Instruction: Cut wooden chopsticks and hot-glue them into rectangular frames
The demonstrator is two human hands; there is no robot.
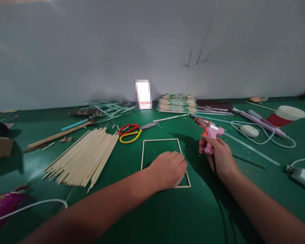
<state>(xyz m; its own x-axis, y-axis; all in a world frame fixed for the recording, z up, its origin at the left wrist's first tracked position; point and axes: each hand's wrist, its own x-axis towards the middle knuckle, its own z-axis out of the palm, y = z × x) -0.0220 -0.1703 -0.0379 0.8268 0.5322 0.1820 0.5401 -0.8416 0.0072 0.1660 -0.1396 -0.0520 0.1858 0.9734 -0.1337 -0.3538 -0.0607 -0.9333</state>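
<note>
A rectangular frame of thin wooden sticks [159, 139] lies flat on the green table [152, 217]. My left hand [169, 169] rests on it with fingers curled down against its right side stick; what the fingertips pinch is hidden. Just right of the frame, my right hand [220, 154] is wrapped round the handle of a pink hot glue gun [211, 133]. The gun's nozzle points up and to the left, a little off the frame's far right corner. Its black cord runs down toward me.
A pile of loose wooden sticks [85, 157] lies to the left, red and yellow scissors [129, 132] beyond the frame, wrapped chopstick packs [177, 103] by the wall. To the right are clear glue sticks [251, 147], a white cable, a red cup [286, 116] and a power strip [303, 175].
</note>
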